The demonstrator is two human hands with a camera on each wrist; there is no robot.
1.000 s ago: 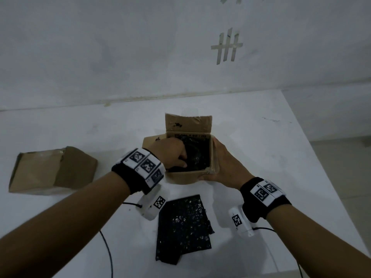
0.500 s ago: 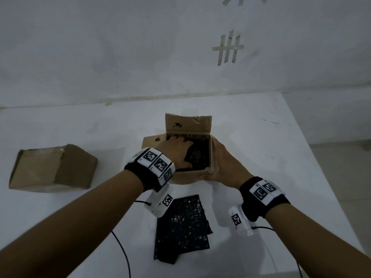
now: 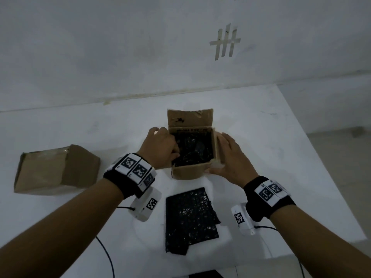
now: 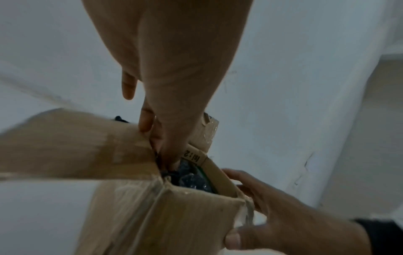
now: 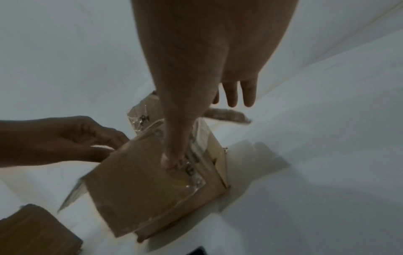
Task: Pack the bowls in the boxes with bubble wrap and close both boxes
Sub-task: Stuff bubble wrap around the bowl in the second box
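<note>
While right hand (image 3: 230, 157) braces open box (image 3: 190, 173) w/ flat fingers, left hand (image 3: 160, 149) fingers curl, pinching bubble wrap (image 3: 192, 149) inside; flaps need folding next.

My left hand (image 3: 159, 150) has slid out of the open box (image 3: 189, 171) to its left flap, thumb still dipped in the black bubble wrap (image 3: 193, 150), while my right hand (image 3: 230, 157) has opened flat against the right wall.

Bare recording room: plain white wall (image 3: 100, 47) with tape marks (image 3: 224, 42), white table (image 3: 291, 157).
</note>
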